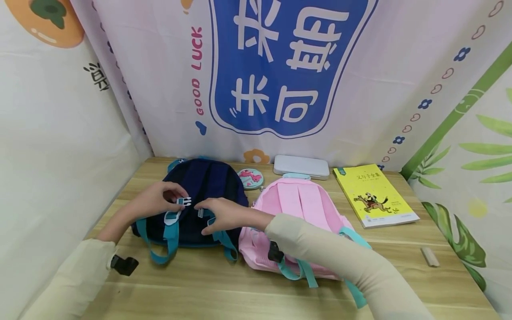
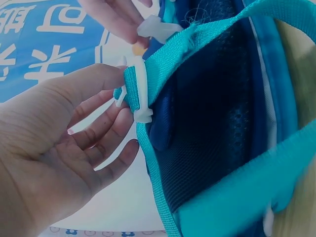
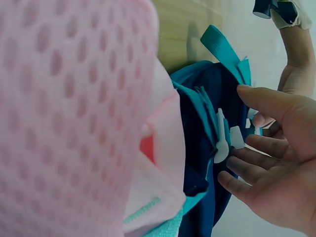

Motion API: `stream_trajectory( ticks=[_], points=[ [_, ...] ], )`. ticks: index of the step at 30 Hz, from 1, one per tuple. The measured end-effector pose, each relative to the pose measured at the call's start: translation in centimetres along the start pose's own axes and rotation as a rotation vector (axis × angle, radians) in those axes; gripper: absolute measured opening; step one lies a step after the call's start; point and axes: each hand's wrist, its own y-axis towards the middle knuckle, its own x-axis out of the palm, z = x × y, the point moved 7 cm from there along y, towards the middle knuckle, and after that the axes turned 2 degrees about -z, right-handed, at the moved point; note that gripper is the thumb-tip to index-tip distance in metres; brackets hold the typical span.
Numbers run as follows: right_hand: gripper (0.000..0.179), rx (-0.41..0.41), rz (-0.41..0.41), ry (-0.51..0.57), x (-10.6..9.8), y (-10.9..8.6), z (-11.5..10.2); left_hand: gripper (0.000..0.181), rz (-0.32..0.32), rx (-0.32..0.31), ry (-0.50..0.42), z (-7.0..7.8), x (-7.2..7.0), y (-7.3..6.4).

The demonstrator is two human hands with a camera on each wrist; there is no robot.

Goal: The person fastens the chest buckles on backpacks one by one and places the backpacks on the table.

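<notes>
A dark blue backpack [image 1: 204,191] with teal straps lies on the table. My left hand [image 1: 162,200] pinches the white pronged buckle half [image 1: 185,201], which is threaded on a teal strap [image 2: 165,61]. Facing it is my right hand [image 1: 224,213], its thumb spread from relaxed fingers. In the right wrist view, those fingers [image 3: 252,143] touch the white buckle socket [image 3: 237,137]. The two buckle halves are apart. Beside the right forearm is a pink backpack [image 1: 264,213] with teal straps; its mesh side fills much of the right wrist view.
Behind the bags are a round pouch [image 1: 251,178] with a pink figure and a white case [image 1: 302,166]. A yellow book [image 1: 374,195] lies at the right, with a small beige block [image 1: 430,257] in front of it. Printed cloth [image 1: 168,80] hangs around the wooden table [image 1: 192,284].
</notes>
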Motion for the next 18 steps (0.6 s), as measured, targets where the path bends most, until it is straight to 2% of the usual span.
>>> stream_trajectory(
  ticks=[9, 18],
  points=[
    [0.068, 0.030, -0.019, -0.008, 0.7, 1.2, 0.2, 0.021, 0.000, -0.020, -0.007, -0.2, -0.5, -0.4],
    [0.060, 0.047, -0.044, -0.071, 0.9, 2.4, 0.3, 0.021, 0.003, 0.006, -0.001, -0.6, -0.7, -0.3]
  ],
)
